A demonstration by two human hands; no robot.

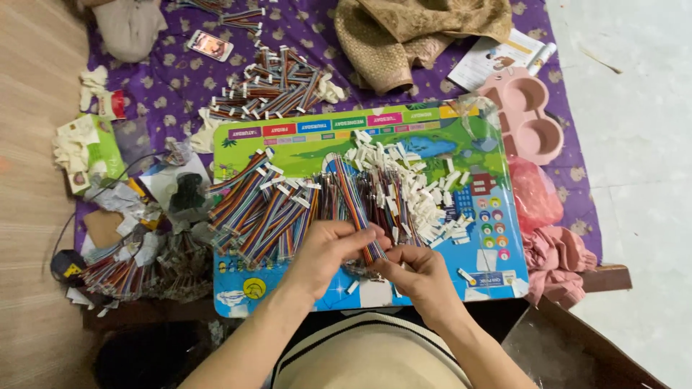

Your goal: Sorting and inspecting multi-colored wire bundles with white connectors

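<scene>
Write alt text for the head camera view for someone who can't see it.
Two bare hands, left hand and right hand, hold a rainbow ribbon cable over a colourful board heaped with more cables and white connectors. A pink tray lies on the purple cloth.

Soft, even indoor light, no hard shadows.
We see mild glare on the glossy board [432,137] w/ sheen along its upper right edge; white floor [634,144] at right is near blown out. Centre is fairly sharp, slight softness on both hands [328,252] [425,277]. Bottom edge goes dim; wide-angle bend at corners.
</scene>
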